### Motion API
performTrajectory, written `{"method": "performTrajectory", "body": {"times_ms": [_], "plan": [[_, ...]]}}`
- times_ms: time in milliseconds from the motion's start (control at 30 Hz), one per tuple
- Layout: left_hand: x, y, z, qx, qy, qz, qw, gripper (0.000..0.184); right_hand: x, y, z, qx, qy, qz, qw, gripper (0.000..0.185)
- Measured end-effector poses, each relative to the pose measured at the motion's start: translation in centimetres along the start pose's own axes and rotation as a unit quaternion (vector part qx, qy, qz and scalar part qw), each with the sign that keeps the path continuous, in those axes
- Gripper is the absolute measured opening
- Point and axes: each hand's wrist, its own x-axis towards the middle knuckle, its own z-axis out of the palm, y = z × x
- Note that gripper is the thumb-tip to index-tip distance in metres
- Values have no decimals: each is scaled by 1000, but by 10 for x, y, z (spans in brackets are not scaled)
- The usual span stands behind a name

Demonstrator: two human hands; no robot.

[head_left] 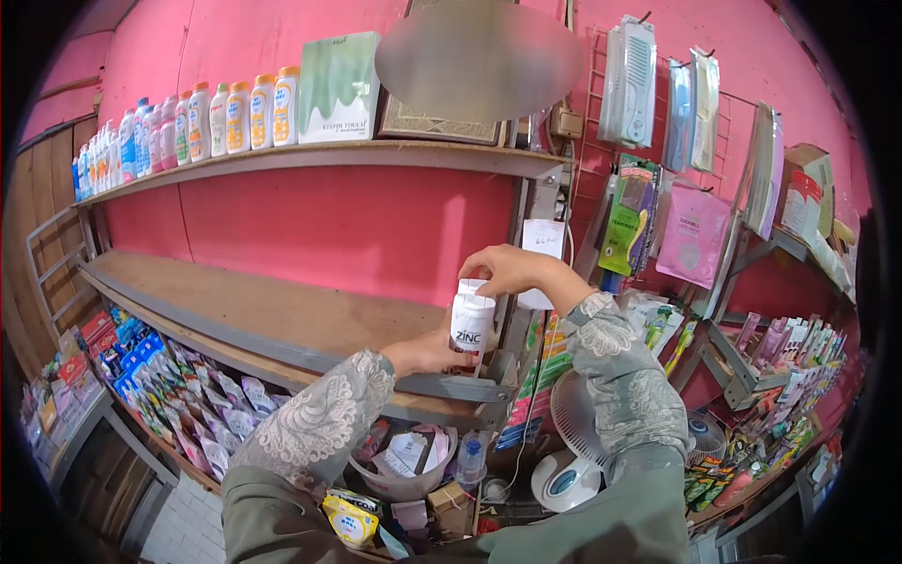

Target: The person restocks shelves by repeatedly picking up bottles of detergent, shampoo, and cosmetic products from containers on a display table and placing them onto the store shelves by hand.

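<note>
A white bottle labelled ZINC [467,331] stands upright at the right end of the lower wooden shelf. Its lower part is gripped by my left hand [430,352], whose fingers are closed around it and partly hidden. Just behind it shows the white top of a second bottle [472,285]. My right hand [515,271] reaches over from the right with bent fingers closed on that second white top. Most of the rear bottle is hidden by the one in front.
An upper shelf [423,153] carries several lotion and powder bottles [238,117] and a green-white box [338,89]. Beneath the lower shelf [235,296] sit a basin of packets [399,484] and a fan [568,479]. Hanging packs [695,235] and a metal post are on the right.
</note>
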Motion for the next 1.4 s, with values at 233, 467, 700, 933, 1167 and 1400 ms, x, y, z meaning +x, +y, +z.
{"method": "performTrajectory", "body": {"times_ms": [233, 467, 700, 933, 1167, 1400], "plan": [[-6, 12, 3, -2, 20, -23, 1000, 79, 5, -3, 3, 86, -61, 40, 994, 43], [-1, 4, 2, -44, 18, -10, 999, 89, 7, 2, 4, 63, -54, 23, 996, 40], [-1, 0, 3, 13, 45, 20, 999, 85, 5, 1, 4, 110, -65, 42, 991, 41], [10, -18, 0, 33, 57, 37, 997, 96, 0, -7, 3, 91, -63, 33, 993, 41], [8, -12, -1, 34, 56, 11, 998, 108, -2, -9, 8, 10, 5, -3, 1000, 41], [15, -27, -8, 39, 62, 61, 995, 119, -67, -79, 9, -41, 322, -199, 925, 33]]}}
